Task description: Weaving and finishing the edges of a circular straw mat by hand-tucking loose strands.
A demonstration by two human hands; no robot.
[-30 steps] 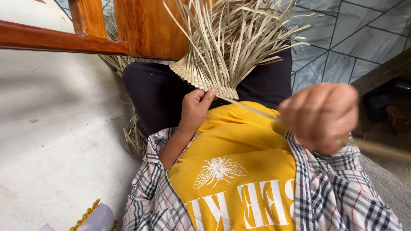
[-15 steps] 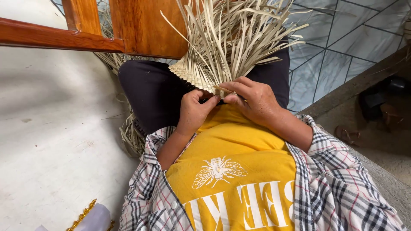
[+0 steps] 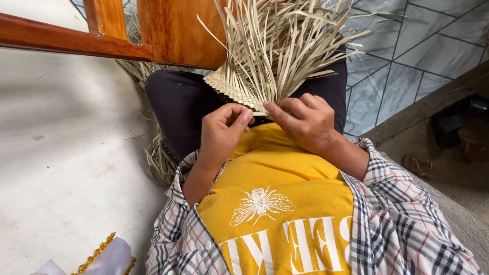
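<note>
Both hands have closed in together since a second ago, when the right hand (image 3: 305,122) was raised away: it now pinches strands at the woven edge, left hand (image 3: 222,127) gripping beside it. On the lap, the palm-strip weaving (image 3: 239,86) has a small plaited patch; most long strands (image 3: 290,40) seem unwoven.

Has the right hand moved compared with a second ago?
Yes. The right hand has come in from out at the right, near the camera, to the woven straw piece on the lap, beside the left hand.

head cam | worn high | looks steeply down | close over lap
</note>
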